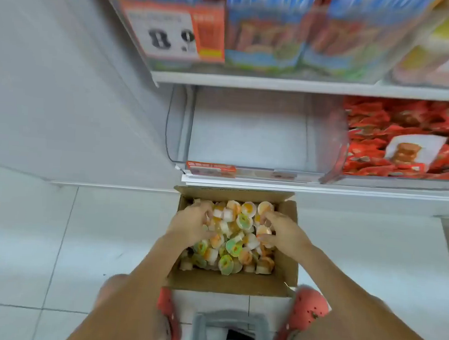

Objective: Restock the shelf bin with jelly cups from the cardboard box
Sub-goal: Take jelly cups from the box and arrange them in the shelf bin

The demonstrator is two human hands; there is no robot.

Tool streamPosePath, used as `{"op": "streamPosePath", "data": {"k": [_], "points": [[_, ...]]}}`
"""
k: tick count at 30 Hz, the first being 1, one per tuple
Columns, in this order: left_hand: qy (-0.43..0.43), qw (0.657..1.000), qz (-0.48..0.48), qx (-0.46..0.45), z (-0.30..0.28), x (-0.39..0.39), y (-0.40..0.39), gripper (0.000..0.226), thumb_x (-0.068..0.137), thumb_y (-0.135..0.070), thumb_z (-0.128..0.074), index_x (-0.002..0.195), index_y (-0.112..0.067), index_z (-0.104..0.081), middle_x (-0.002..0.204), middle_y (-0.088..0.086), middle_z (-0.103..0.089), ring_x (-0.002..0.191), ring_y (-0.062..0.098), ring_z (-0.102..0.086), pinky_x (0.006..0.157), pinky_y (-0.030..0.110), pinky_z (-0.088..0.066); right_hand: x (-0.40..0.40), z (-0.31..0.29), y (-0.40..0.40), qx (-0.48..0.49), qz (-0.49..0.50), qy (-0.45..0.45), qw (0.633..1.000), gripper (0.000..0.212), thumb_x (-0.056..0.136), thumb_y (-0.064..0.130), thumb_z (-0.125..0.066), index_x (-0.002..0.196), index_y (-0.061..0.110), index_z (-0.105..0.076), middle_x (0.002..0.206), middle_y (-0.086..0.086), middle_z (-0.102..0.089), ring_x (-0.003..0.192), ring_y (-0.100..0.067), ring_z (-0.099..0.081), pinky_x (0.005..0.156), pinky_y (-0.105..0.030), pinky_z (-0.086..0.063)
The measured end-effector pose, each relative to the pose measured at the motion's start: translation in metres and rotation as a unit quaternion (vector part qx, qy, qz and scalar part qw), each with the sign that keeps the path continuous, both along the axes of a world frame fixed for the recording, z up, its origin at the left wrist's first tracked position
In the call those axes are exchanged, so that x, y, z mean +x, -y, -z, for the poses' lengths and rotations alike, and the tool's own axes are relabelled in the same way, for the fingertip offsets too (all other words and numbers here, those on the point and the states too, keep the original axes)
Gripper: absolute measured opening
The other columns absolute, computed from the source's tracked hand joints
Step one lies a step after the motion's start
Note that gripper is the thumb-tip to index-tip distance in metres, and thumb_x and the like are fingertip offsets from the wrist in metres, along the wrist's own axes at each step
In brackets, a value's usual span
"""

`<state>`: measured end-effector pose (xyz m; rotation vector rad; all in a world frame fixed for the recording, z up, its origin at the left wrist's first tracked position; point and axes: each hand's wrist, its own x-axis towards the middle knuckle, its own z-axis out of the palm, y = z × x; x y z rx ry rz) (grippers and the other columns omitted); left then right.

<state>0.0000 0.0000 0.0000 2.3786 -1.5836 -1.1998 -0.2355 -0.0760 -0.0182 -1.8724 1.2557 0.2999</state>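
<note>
Head view, looking down. An open cardboard box [230, 283] sits on the tiled floor [27, 235] directly below the lowest shelf [296, 186], filled with jelly cups [235, 239] in orange, green and white. Both hands are inside the box, on top of the pile: the left hand [191, 224] has its fingers curled down into the cups at the box's left side, and the right hand [280, 233] has its fingers curled round cups at the right side. The clear shelf bin [247, 129] stands on the shelf just above the box; its floor shows bare and white. The neighbouring bin to its right holds red packets [406, 140]. Boxes [294, 34] and a price card [172, 30] occupy the shelf above, blurred. Two red clogs [307, 305] flank the near end of the box
</note>
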Motion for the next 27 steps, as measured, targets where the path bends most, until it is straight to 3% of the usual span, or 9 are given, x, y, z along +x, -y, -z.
{"op": "streamPosePath", "data": {"k": [3,6,8,10,12,15,19,22,27], "points": [[0.042,0.991,-0.125,0.012,0.071,-0.001,-0.016,0.049,0.071,-0.048,-0.073,0.108,-0.026,-0.05,0.105,-0.012,-0.056,0.101,0.013,-0.054,0.091,0.036,-0.036,0.004,0.075,0.0,0.015,0.109,-0.01,0.994,0.03,0.089,0.021,-0.06,0.115,0.021,-0.045,0.103,0.0,-0.048,0.093,-0.021,-0.052,0.083,-0.043,-0.05],[0.202,0.972,-0.095,-0.067,0.128,0.006,-0.035,0.041,0.071,-0.054,-0.07,0.1,-0.026,-0.058,0.1,-0.011,-0.061,0.101,0.016,-0.054,0.08,0.035,-0.022,-0.007,0.135,0.0,-0.005,0.164,-0.026,0.986,0.039,0.09,0.023,-0.061,0.124,0.017,-0.043,0.111,-0.009,-0.053,0.103,-0.028,-0.055,0.084,-0.038,-0.048],[0.282,0.944,-0.093,-0.148,0.15,0.014,-0.04,0.035,0.065,-0.044,-0.077,0.085,-0.021,-0.062,0.084,-0.004,-0.064,0.089,0.023,-0.057,0.071,0.034,-0.016,-0.026,0.164,0.002,-0.045,0.171,-0.032,0.984,0.033,0.092,0.019,-0.058,0.121,0.01,-0.046,0.113,-0.014,-0.057,0.104,-0.03,-0.054,0.082,-0.036,-0.046],[0.339,0.919,-0.069,-0.189,0.171,0.019,-0.041,0.036,0.054,-0.031,-0.084,0.076,-0.014,-0.062,0.071,0.004,-0.063,0.076,0.028,-0.058,0.069,0.035,-0.018,-0.043,0.185,0.007,-0.087,0.182,-0.047,0.978,0.026,0.093,0.013,-0.054,0.115,0.002,-0.048,0.112,-0.018,-0.059,0.103,-0.032,-0.054,0.082,-0.038,-0.046],[0.374,0.903,-0.035,-0.21,0.188,0.021,-0.048,0.04,0.051,-0.028,-0.086,0.079,-0.01,-0.063,0.074,0.008,-0.063,0.077,0.03,-0.058,0.073,0.04,-0.025,-0.049,0.193,0.008,-0.12,0.193,-0.028,0.974,0.024,0.092,0.009,-0.055,0.112,-0.003,-0.049,0.112,-0.02,-0.059,0.105,-0.034,-0.054,0.083,-0.038,-0.044],[0.348,0.914,-0.017,-0.207,0.195,0.024,-0.068,0.043,0.06,-0.033,-0.084,0.089,-0.01,-0.062,0.086,0.009,-0.066,0.087,0.031,-0.06,0.082,0.043,-0.033,-0.051,0.191,-0.009,-0.112,0.222,-0.003,0.969,0.037,0.09,0.019,-0.062,0.117,-0.002,-0.048,0.114,-0.019,-0.057,0.108,-0.033,-0.053,0.085,-0.038,-0.043],[0.281,0.945,-0.017,-0.164,0.183,0.025,-0.09,0.045,0.08,-0.044,-0.065,0.112,-0.015,-0.052,0.113,0.003,-0.06,0.111,0.024,-0.05,0.096,0.037,-0.025,-0.066,0.185,-0.045,-0.097,0.244,-0.005,0.965,0.05,0.082,0.024,-0.073,0.119,0.0,-0.05,0.117,-0.021,-0.056,0.105,-0.03,-0.054,0.084,-0.034,-0.041],[0.236,0.962,-0.025,-0.136,0.174,0.02,-0.098,0.051,0.078,-0.048,-0.065,0.115,-0.018,-0.047,0.117,-0.001,-0.056,0.115,0.02,-0.047,0.1,0.035,-0.024,-0.069,0.172,-0.062,-0.095,0.255,0.009,0.962,0.052,0.08,0.023,-0.075,0.119,0.0,-0.05,0.12,-0.021,-0.054,0.104,-0.027,-0.052,0.084,-0.032,-0.039],[0.267,0.959,0.044,-0.08,0.171,0.045,-0.121,0.059,0.074,-0.059,-0.065,0.115,-0.021,-0.047,0.122,-0.003,-0.055,0.119,0.018,-0.045,0.098,0.033,-0.022,-0.062,0.156,-0.06,-0.067,0.225,-0.01,0.972,0.062,0.078,0.027,-0.078,0.124,0.002,-0.046,0.127,-0.017,-0.053,0.115,-0.029,-0.051,0.089,-0.033,-0.041]]}}
